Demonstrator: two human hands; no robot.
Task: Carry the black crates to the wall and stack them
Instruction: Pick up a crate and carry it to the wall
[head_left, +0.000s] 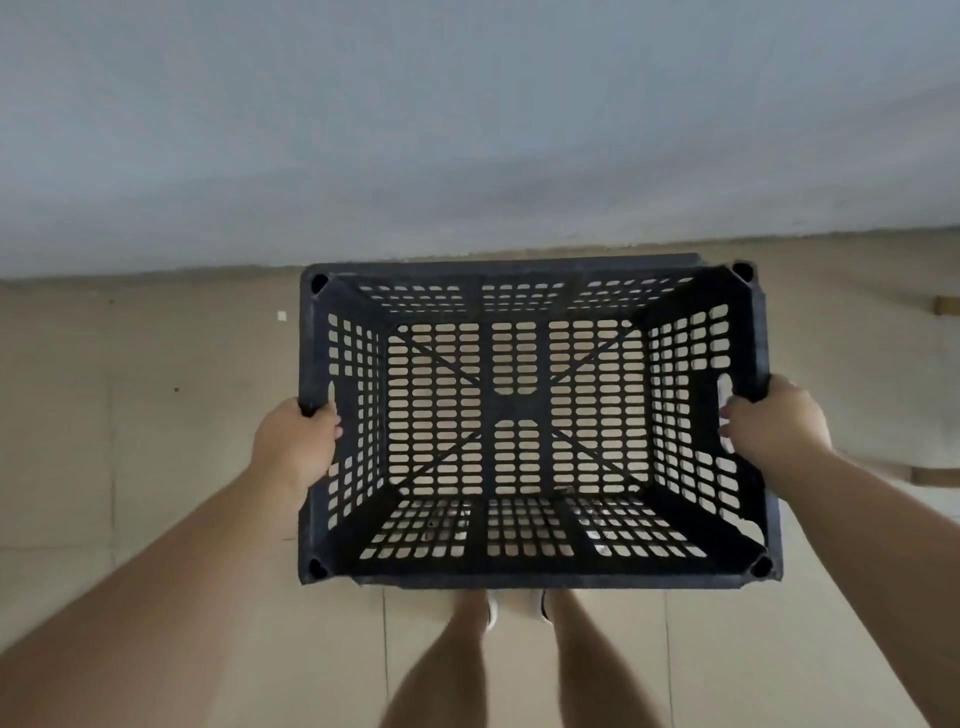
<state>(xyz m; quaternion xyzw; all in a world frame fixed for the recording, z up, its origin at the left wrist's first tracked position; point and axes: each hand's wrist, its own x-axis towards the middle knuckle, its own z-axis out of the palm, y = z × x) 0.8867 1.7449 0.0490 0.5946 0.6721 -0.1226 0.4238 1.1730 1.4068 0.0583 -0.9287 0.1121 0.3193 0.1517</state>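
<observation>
Above the person's shoes (491, 613), the left hand (298, 441) and right hand (774, 421) each curled round a side handle of the empty black crate (519, 571), holding it level over the tiled floor (156, 415). Its far rim was near the foot of the wall (467, 130). The carry looked nearly finished. No other crate showed, so the next move likely called for lowering it squarely against the wall.

1. The black crate (524, 415) appears to be moulded plastic with a matt, slightly dusty finish; walls and base are perforated with slots.
2. The floor (156, 415) consists of beige tiles, smooth, with a low sheen.
3. The wall (467, 130) is a pale painted surface, matt and faintly uneven.
</observation>
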